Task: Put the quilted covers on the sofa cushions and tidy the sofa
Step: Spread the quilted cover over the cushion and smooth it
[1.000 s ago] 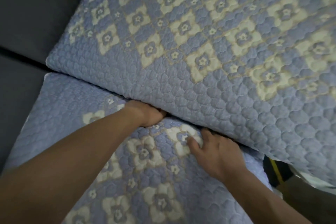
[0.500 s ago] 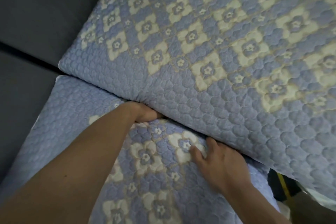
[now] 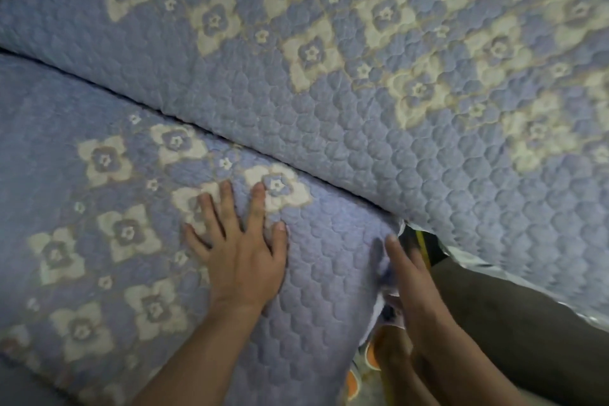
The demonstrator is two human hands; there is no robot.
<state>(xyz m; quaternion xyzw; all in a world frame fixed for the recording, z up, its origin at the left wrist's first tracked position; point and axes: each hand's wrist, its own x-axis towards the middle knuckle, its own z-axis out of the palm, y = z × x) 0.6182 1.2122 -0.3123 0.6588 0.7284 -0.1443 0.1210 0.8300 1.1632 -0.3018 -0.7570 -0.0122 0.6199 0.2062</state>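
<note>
The left hand (image 3: 245,259) lies flat, fingers spread, its grip holding nothing, on the near cushion (image 3: 108,234), whose loose cover edge (image 3: 384,277) hangs just right of it, touching the straight-fingered right hand (image 3: 415,287), the nearer one for tucking it.

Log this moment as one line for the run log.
left hand: flat on seat cushion | right hand: fingers straight at cushion's right edge | back cushion: covered
</note>
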